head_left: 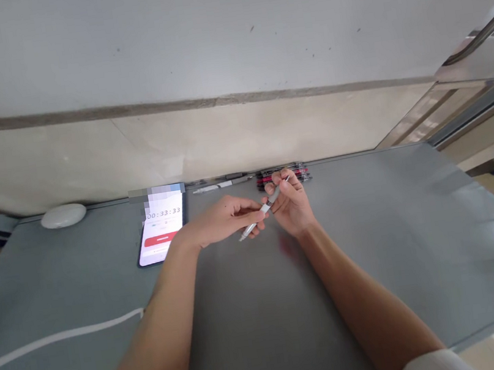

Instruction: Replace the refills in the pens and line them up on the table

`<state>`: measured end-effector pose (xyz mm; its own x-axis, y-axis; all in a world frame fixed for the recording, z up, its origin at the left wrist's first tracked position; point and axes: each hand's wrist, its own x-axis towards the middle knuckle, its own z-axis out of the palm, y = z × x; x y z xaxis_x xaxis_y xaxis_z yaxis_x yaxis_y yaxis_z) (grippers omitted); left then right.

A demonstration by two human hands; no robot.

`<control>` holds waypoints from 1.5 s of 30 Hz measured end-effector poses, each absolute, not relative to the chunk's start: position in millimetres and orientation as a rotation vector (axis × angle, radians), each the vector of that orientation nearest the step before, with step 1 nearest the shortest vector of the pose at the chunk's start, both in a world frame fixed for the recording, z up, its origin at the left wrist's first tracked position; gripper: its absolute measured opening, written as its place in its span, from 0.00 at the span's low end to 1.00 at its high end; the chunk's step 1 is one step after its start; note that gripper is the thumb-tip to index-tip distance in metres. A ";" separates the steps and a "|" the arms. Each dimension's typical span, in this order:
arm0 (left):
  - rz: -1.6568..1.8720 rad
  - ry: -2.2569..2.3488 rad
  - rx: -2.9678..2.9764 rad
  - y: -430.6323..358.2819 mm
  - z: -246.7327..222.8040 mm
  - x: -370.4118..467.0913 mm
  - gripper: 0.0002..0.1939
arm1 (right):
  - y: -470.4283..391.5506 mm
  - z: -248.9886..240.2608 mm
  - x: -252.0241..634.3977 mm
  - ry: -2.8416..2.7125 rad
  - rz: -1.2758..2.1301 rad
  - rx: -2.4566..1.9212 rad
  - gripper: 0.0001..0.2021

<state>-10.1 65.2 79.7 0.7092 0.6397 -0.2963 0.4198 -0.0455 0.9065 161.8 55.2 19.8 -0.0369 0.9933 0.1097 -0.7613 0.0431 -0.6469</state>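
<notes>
Between my two hands a white and silver pen (265,208) is held at a slant over the table. My left hand (222,219) pinches its lower barrel, and the silver end sticks out below the fingers. My right hand (293,200) grips the upper end with thumb and fingers. Just behind my right hand lies a bundle of black and red pens (304,171), partly hidden by the fingers. To the left of that bundle, a white and grey pen (223,184) lies along the back edge, with a darker pen beside it.
A phone (160,226) showing a timer lies left of my left hand. A white rounded object (63,216) sits at the back left. The white cable (60,336) crosses the left of the grey table (385,238). A wall (221,139) closes off the back.
</notes>
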 end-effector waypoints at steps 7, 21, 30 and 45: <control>0.294 0.964 1.780 68.5 68.4 -6.1 0.15 | 58.6 14.3 162.3 -0.648 1.392 -0.580 0.10; 0.240 0.980 1.750 72.1 63.2 -13.2 0.16 | 54.0 18.1 162.4 -0.616 1.339 -0.682 0.11; 0.200 0.860 1.706 65.0 73.5 -10.8 0.19 | 49.2 15.5 168.9 -0.628 1.429 -0.531 0.12; 0.319 1.015 1.860 65.9 68.4 -5.9 0.13 | 52.5 14.7 166.1 -0.598 1.333 -0.649 0.12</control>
